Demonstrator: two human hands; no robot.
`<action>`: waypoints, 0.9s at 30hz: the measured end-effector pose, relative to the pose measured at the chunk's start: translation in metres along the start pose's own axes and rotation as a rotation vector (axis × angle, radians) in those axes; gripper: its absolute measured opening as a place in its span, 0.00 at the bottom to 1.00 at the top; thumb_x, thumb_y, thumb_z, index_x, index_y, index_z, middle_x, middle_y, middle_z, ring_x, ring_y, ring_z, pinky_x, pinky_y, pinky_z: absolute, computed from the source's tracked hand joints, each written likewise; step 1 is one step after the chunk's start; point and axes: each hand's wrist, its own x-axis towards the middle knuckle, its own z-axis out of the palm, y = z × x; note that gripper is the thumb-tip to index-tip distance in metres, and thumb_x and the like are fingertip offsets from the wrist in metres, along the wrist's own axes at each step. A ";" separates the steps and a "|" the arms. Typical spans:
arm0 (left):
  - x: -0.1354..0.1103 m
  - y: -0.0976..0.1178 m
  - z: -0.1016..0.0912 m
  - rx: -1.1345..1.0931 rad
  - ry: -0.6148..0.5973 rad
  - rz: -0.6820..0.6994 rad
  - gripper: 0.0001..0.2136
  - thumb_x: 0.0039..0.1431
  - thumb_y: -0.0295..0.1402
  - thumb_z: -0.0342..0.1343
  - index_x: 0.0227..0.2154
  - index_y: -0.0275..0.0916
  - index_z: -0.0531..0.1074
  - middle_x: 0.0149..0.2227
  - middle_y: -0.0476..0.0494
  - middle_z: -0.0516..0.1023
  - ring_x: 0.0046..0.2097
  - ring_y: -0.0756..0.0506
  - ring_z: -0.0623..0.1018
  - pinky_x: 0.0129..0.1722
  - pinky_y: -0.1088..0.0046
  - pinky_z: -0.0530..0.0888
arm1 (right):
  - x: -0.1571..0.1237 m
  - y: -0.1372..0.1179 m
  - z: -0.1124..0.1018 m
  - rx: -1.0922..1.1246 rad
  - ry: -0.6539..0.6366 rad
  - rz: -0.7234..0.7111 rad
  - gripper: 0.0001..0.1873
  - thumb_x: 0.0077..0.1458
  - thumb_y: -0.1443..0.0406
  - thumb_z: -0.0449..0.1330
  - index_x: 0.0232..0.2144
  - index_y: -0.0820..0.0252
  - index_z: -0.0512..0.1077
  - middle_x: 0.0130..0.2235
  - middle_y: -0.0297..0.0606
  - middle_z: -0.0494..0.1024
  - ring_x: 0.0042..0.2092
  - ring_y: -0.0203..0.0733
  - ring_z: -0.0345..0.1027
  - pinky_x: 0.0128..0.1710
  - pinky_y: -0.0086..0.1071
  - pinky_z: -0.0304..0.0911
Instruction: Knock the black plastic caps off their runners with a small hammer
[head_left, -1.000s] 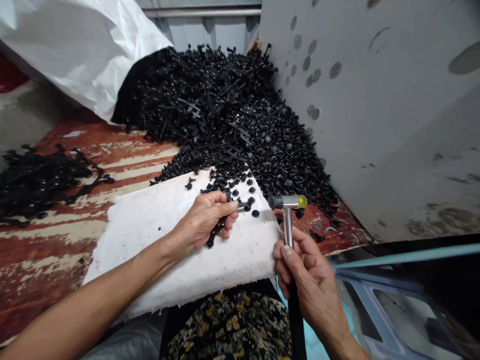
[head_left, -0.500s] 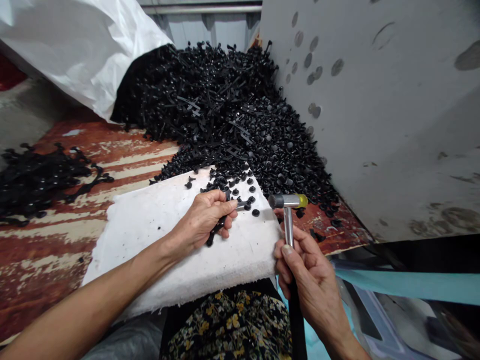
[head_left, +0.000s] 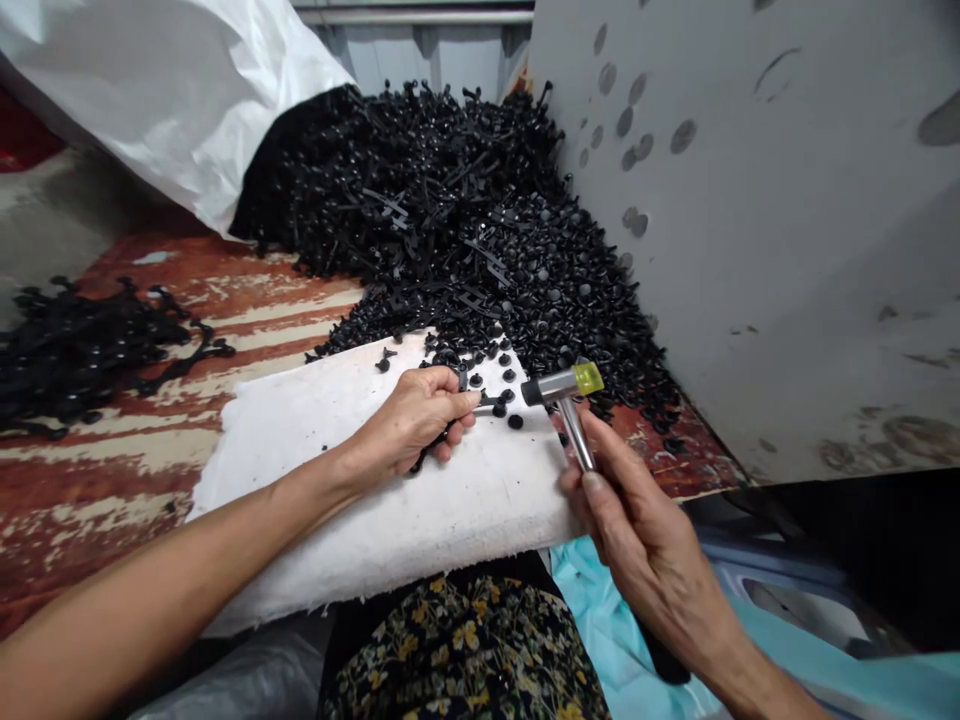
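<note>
My left hand (head_left: 431,415) is closed over the white cloth pad (head_left: 300,430), pinching a black plastic strip (head_left: 489,401) with a round knob at its end. More of the dark plastic shows below the fingers. My right hand (head_left: 626,490) is wrapped round a small hammer (head_left: 564,385) with a metal head, one black face and one yellow face. The hammer head is tilted, a little to the right of the strip's tip and apart from it. Several loose black buttons (head_left: 515,422) lie on the pad around the tip.
A large heap of black plastic pieces (head_left: 450,190) rises behind the pad, spilling from a white sack (head_left: 172,90). A smaller black pile (head_left: 90,350) sits on the worn red board (head_left: 247,290) at left. A grey spotted panel (head_left: 787,250) stands at right.
The hammer head has swung left and tipped, its yellow face rising and its black face nearer the strip. My left hand keeps its pinch almost in place. The view has shifted slightly.
</note>
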 end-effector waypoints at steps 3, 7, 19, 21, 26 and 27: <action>0.003 0.003 -0.001 0.040 -0.015 0.002 0.11 0.57 0.27 0.54 0.22 0.38 0.61 0.18 0.51 0.70 0.15 0.55 0.64 0.11 0.81 0.62 | 0.010 0.000 -0.008 -0.147 -0.046 -0.207 0.32 0.63 0.73 0.51 0.66 0.48 0.55 0.63 0.39 0.66 0.59 0.43 0.66 0.59 0.40 0.61; 0.008 0.002 -0.004 0.049 -0.049 0.014 0.11 0.57 0.27 0.55 0.22 0.39 0.61 0.18 0.52 0.70 0.14 0.55 0.64 0.11 0.82 0.62 | 0.017 -0.001 -0.013 -0.228 -0.092 -0.365 0.37 0.60 0.77 0.52 0.67 0.48 0.52 0.63 0.38 0.67 0.60 0.43 0.64 0.61 0.40 0.60; 0.016 -0.006 -0.012 0.116 -0.108 0.063 0.10 0.54 0.32 0.59 0.24 0.40 0.62 0.20 0.50 0.72 0.15 0.54 0.67 0.11 0.82 0.62 | 0.022 0.004 -0.012 -0.335 -0.164 -0.365 0.38 0.60 0.77 0.48 0.68 0.49 0.49 0.56 0.47 0.73 0.53 0.48 0.71 0.46 0.40 0.73; 0.014 -0.004 -0.012 0.136 -0.102 0.067 0.10 0.55 0.32 0.58 0.24 0.40 0.63 0.19 0.51 0.72 0.14 0.55 0.67 0.11 0.82 0.61 | 0.021 0.005 -0.011 -0.357 -0.188 -0.359 0.37 0.60 0.77 0.48 0.68 0.50 0.50 0.55 0.48 0.73 0.52 0.50 0.72 0.45 0.41 0.74; 0.011 0.004 -0.008 0.175 -0.084 0.089 0.10 0.56 0.28 0.56 0.22 0.39 0.62 0.17 0.51 0.71 0.13 0.56 0.64 0.09 0.84 0.59 | 0.022 0.005 -0.012 -0.338 -0.164 -0.362 0.38 0.59 0.78 0.49 0.68 0.48 0.49 0.54 0.46 0.74 0.50 0.47 0.73 0.43 0.38 0.74; 0.010 0.005 -0.007 0.184 -0.084 0.099 0.10 0.56 0.28 0.56 0.22 0.39 0.62 0.17 0.51 0.71 0.13 0.56 0.64 0.09 0.84 0.59 | 0.022 0.005 -0.013 -0.333 -0.156 -0.362 0.39 0.59 0.78 0.49 0.68 0.47 0.48 0.54 0.46 0.74 0.50 0.46 0.73 0.43 0.37 0.74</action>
